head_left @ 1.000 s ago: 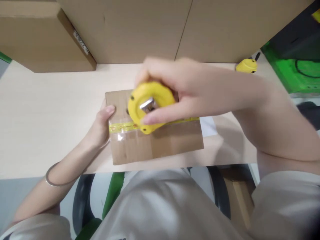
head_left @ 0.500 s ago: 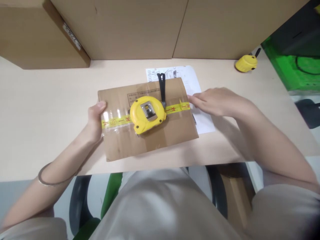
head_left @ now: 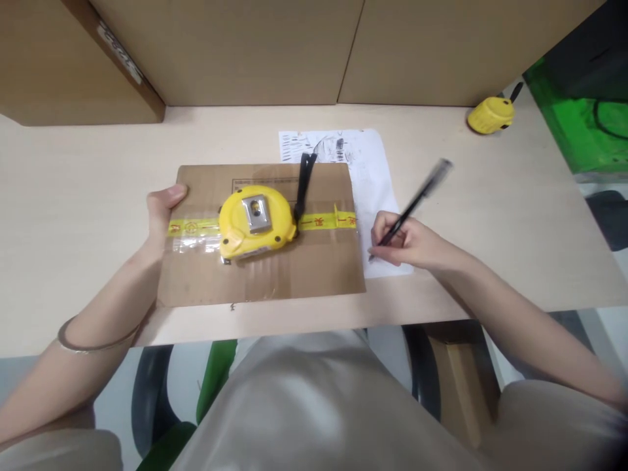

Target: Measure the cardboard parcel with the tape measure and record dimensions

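My left hand (head_left: 165, 206) grips the left edge of a flat piece of brown cardboard (head_left: 314, 268), its thumb on top. Yellow printed tape (head_left: 321, 220) runs across the cardboard. On it lies a yellow tape measure (head_left: 255, 222), metal belt clip upward, with a black wrist strap (head_left: 305, 180). My right hand (head_left: 400, 242) pinches a black pen (head_left: 417, 199), slanted with its lower end near the paper; whether it touches cannot be made out. That white sheet of paper (head_left: 375, 176), with dark marks at its upper left, is partly hidden under the cardboard.
A second yellow tape measure (head_left: 491, 116) sits at the back right of the pale table (head_left: 73, 216). Brown panels (head_left: 255, 52) stand along the back, and a brown box-like piece (head_left: 63, 65) is at the back left. Something bright green (head_left: 583, 137) lies beyond the right edge.
My right hand, earlier by the cardboard's right edge, now holds the pen over the paper. The cardboard with the tape measure has shifted left and turned straighter.
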